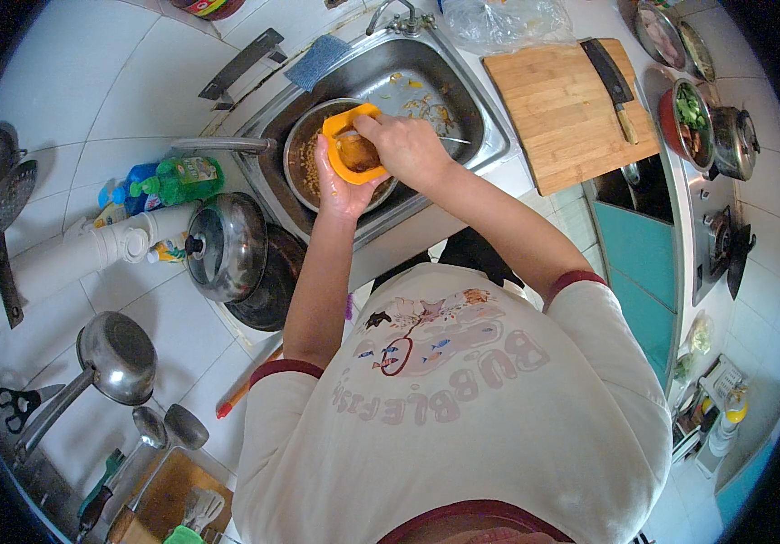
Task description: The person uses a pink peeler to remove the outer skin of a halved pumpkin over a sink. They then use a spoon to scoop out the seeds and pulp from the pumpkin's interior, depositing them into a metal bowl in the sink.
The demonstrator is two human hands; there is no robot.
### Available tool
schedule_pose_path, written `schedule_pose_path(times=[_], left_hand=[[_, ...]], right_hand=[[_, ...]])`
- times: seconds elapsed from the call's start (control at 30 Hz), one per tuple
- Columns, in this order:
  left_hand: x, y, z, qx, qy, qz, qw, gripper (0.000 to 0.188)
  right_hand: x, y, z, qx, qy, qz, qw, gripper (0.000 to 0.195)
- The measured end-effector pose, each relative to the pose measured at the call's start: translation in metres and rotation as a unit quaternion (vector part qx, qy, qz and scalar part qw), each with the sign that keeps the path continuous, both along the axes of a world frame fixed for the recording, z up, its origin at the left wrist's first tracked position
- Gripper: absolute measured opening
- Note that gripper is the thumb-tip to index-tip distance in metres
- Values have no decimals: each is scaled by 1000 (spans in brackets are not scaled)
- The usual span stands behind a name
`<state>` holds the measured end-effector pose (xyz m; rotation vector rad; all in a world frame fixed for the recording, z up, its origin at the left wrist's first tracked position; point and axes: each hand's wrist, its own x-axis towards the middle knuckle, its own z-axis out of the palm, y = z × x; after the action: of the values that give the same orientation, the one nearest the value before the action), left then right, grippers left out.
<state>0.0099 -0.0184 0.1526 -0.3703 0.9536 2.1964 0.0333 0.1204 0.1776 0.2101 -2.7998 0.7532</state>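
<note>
My left hand (349,187) holds a hollow piece of orange pumpkin (362,173) from below and from its left side, above a round metal bowl (289,160) in the sink (492,129). The fingers of my right hand (407,146) reach into the hollow, closed on something that they mostly hide; a thin metal handle (454,140) sticks out to the right of that hand. Brownish pulp lies inside the pumpkin piece. Small yellowish bits, apparently seeds, lie in the bowl. Orange peelings (441,112) are scattered over the sink's bottom.
Right of the sink, a cleaver (609,71) lies on a wooden cutting board (539,102). A blue cloth (318,61) rests on the sink's rear edge, near the faucet (390,13). To the left stand detergent bottles (189,180) and a lidded pan (230,245). A red bowl of vegetables (668,126) stands far right.
</note>
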Motion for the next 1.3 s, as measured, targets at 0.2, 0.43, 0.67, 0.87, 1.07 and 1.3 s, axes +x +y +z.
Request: schedule_pose_path(times=[0.2,0.43,0.67,0.87,1.07,1.3], left_hand=[[0,-5,-2,-5,3,-14,1000,75],[0,-10,0,2,23,-25,999,76],[1,-5,-3,9,33,7,999,71],[4,-4,-17,-23,40,-6,999,73],[11,3,-3,21,19,31,999,75],[6,1,-4,31,42,39,998,73]], right_hand=[[0,7,-3,8,16,56,998,20],[-4,16,4,36,33,124,991,19],[-4,11,14,46,-37,32,998,18],[-3,-1,21,-7,-65,-1,998,18],[1,2,20,-30,-89,-30,995,16],[4,-3,18,4,-125,-22,992,18]])
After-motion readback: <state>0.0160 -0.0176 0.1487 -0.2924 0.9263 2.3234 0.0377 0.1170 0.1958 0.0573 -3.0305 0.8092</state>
